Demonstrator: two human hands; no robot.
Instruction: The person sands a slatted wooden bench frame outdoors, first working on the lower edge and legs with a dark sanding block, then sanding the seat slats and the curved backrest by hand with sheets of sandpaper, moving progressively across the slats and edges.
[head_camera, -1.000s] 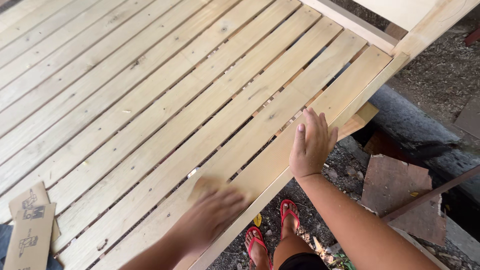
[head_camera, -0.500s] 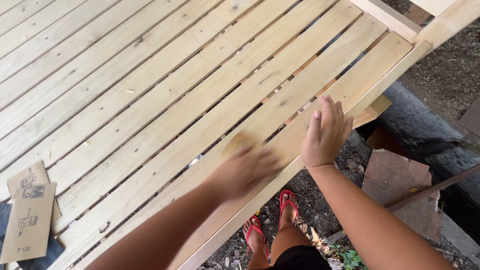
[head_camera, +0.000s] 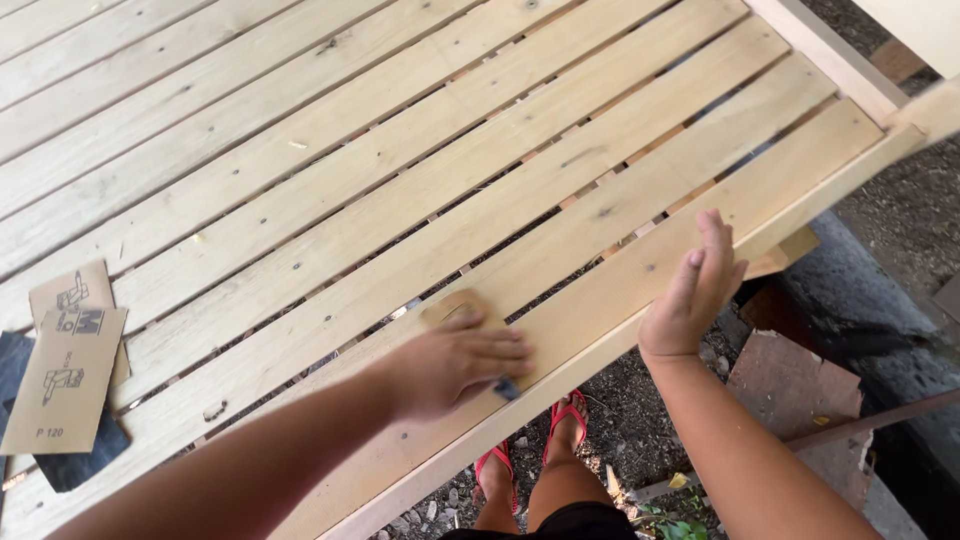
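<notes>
My left hand (head_camera: 455, 365) presses a folded piece of brown sandpaper (head_camera: 457, 305) flat against the nearest slat of a pale wooden slatted frame (head_camera: 420, 170). Its fingers lie over the paper, pointing right. My right hand (head_camera: 693, 293) rests open on the frame's outer edge rail, fingers spread and pointing up, holding nothing.
Spare sandpaper sheets (head_camera: 65, 360) lie stacked on the slats at the far left, with a dark sheet under them. Below the frame's edge are my feet in red sandals (head_camera: 530, 455), gravelly ground, a reddish slab (head_camera: 790, 385) and a dark pipe at the right.
My left hand has slid the sandpaper right along the slat, then drawn back slightly to the left. My right hand has shifted a little right along the edge rail.
</notes>
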